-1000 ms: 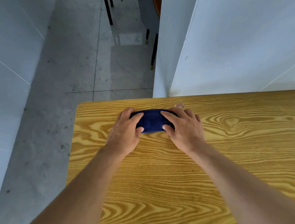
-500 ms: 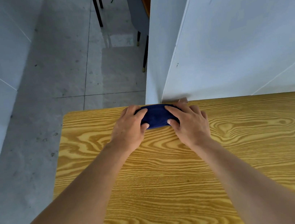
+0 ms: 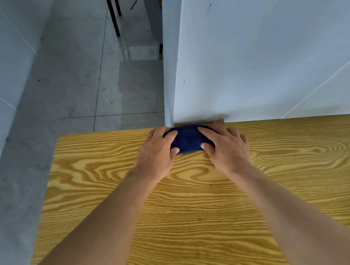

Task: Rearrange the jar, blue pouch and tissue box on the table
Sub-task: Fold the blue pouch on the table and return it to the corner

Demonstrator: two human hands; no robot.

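There, soft dark blue pouch [image 3: 188, 139], slightly crumpled.

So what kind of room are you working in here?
Probably a plain office or workroom: a yellow wood-grain table against a white panelled wall, grey tiled floor, and black chair legs beyond.

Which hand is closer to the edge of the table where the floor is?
The left hand. It grips the blue pouch on the floor side, while the right hand grips the other end.
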